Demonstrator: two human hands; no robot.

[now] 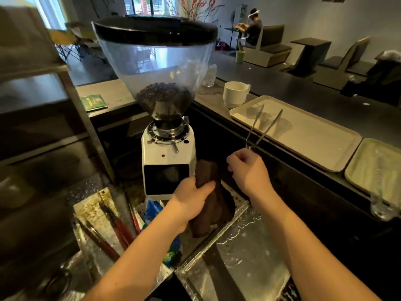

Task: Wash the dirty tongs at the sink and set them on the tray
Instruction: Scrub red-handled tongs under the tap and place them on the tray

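My right hand (247, 170) pinches the hinge end of thin metal tongs (263, 129). Their two arms spread apart and point up and away, with the tips over the near left part of a cream tray (314, 135) on the raised counter. I cannot tell whether the tips touch the tray. My left hand (191, 198) grips a dark brown cloth (211, 200) that hangs down in front of the grinder. Below my arms lies the wet steel sink surround (243, 253).
A white coffee grinder (168, 157) with a bean hopper stands straight ahead. A white mug (235, 94) sits behind the tray, a second pale green tray (377, 170) to its right, and a glass (383, 207) at the counter edge. Red-handled utensils (117, 224) lie at the left.
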